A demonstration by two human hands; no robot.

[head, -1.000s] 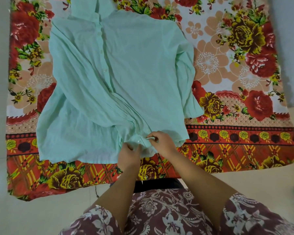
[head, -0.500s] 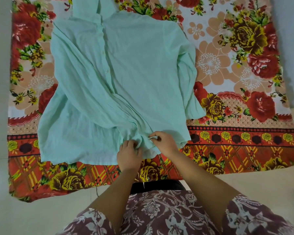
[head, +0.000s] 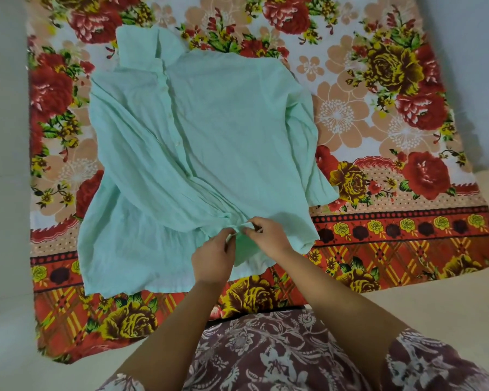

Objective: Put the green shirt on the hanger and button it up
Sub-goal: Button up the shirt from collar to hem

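The green shirt (head: 209, 131) is lying flat on the floral cloth (head: 407, 131), filling the centre and left of the frame. Its long axis is running from the collar (head: 141, 49) at upper left down to the hem at lower centre, right where the hands are working. So the shirt is stretching up and away from both hands, and the line of buttons (head: 177, 142) is slanting up toward the collar.

The left hand (head: 213, 256) is curling its fingers and pinching the front edge just above the hem. The right hand (head: 268, 235) is touching it from the right and pinching the opposite edge between thumb and fingertips. Both are gripping fabric at one spot, looking like work on the lowest button. Neither hand is clearly nearer. Whether that button is through its hole, I cannot tell.

A short sleeve (head: 308, 153) is folding down along the shirt's right side, well clear of the hands. The person's patterned clothing (head: 266, 348) is filling the bottom, pale floor (head: 6, 306) is showing at the left edge. No hanger is showing, and I cannot tell if one is inside. Nothing is blocking the placket.
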